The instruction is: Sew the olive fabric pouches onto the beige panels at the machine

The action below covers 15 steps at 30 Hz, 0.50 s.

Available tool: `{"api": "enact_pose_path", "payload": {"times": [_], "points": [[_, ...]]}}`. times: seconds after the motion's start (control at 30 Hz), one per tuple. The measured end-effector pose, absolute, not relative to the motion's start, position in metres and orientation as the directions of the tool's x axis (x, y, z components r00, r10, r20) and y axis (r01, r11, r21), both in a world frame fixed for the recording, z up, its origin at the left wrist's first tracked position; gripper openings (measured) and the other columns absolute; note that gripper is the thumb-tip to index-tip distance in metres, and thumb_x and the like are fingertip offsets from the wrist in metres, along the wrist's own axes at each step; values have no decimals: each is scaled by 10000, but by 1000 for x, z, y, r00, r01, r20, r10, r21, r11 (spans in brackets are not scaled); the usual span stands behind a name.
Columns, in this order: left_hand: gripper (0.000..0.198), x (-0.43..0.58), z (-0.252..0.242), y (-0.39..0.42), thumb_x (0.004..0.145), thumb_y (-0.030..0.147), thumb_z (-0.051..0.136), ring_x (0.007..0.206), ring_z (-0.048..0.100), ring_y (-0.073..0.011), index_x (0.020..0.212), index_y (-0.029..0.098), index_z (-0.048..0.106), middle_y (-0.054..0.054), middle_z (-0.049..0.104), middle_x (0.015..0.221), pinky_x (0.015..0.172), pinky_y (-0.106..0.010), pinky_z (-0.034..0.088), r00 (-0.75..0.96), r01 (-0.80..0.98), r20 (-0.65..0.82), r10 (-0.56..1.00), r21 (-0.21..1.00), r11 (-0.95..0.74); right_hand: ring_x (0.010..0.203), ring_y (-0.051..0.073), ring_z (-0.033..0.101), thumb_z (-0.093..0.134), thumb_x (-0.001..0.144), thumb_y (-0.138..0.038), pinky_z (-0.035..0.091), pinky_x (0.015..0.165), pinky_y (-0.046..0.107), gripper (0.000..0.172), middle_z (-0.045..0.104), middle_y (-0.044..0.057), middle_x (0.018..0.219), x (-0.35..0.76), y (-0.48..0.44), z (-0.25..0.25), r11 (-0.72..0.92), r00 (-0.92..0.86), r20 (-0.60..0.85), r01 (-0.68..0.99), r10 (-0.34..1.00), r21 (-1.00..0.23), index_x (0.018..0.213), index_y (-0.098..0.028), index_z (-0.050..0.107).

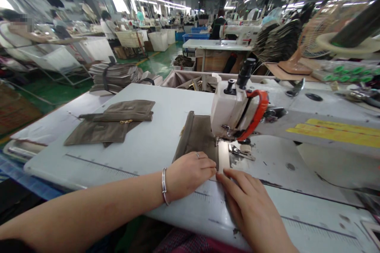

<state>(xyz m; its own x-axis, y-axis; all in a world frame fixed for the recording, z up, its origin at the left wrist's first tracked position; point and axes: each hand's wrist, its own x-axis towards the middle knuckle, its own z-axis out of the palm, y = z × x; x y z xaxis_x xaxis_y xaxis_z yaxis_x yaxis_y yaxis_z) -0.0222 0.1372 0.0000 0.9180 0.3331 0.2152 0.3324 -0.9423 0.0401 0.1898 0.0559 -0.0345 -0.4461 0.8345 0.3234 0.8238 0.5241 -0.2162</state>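
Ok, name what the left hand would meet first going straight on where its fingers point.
The left hand would likely meet the pale strip beside the needle area first; the picture leaves unclear whether it would bump it or slide over.

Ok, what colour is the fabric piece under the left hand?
The fabric piece is greyish brown, clearest in the head view.

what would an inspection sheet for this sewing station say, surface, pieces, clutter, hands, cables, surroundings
Surface: pale table, ruler marks along its near side
Job's things: brown fabric at the sewing machine, white strip beside the fabric
Clutter: overlapping brown pieces on the table's left
Hands: left hand on the fabric, right hand at the strip's near end
Cables: nothing seen clearly
Surroundings: fan, stacked bundles, co-workers farther back
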Motion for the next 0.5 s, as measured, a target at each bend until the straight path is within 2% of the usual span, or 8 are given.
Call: {"api": "enact_pose_path", "payload": {"times": [0.3, 0.5], "points": [[157, -15, -2, 164, 927, 143, 486, 1055, 562, -184, 1025, 102, 602, -73, 657, 1046, 962, -333, 421, 921, 342, 207, 330, -22, -939, 1088, 265, 492, 475, 960, -248, 415, 887, 438, 363, 541, 79, 1246, 188, 79, -28, 493, -439, 269, 852, 857, -178, 1320, -206, 502], [115, -10, -8, 177, 930, 170, 517, 1116, 523, -192, 943, 124, 622, -61, 647, 1026, 973, -331, 398, 918, 382, 168, 360, -126, -915, 1084, 258, 513, 480, 950, -258, 426, 902, 433, 350, 565, 76, 1220, 190, 98, -26, 505, -451, 301, 854, 840, -128, 1293, -210, 532]]}}
